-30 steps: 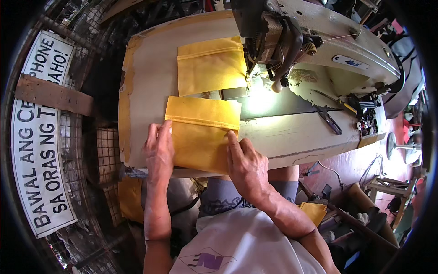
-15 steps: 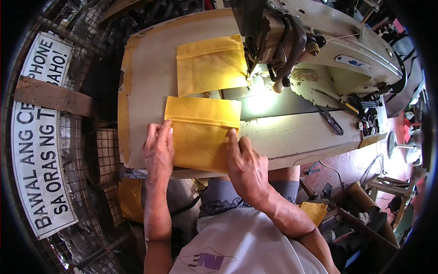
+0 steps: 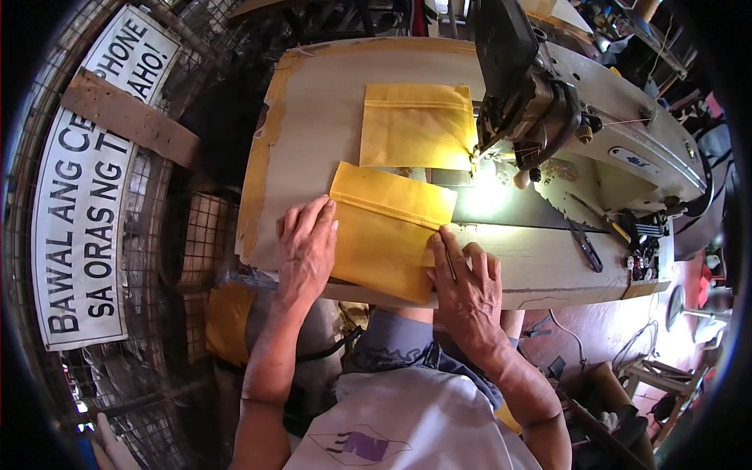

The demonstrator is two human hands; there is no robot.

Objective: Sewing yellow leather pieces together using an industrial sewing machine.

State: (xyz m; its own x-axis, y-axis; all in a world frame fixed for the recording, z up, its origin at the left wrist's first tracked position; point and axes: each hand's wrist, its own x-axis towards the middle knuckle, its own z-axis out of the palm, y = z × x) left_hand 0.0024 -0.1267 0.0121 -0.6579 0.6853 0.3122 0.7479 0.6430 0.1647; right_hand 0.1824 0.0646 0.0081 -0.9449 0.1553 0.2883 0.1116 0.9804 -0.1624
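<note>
A yellow fabric panel (image 3: 384,247) with a stitched band across its upper part lies tilted at the near side of the sewing table, its right end lower. My left hand (image 3: 307,249) grips the panel's left edge near the band, fingers close together. At the opposite edge, my right hand (image 3: 468,291) pinches the panel by the end of the band. Just beyond lies a second yellow panel (image 3: 415,131) of similar make, its right edge by the needle area of the sewing machine (image 3: 548,117). Neither hand touches that one.
A lamp lights the machine bed (image 3: 501,204). Small snips (image 3: 584,247) and a yellow-handled tool (image 3: 612,223) rest on the table's right part, beside a bobbin winder (image 3: 638,254). A wire-mesh wall with a white sign (image 3: 82,227) stands at left.
Both hands have turned the near panel clockwise, so its band now slopes down to the right. The whole view has shifted and tilted; the far panel stays beside the needle.
</note>
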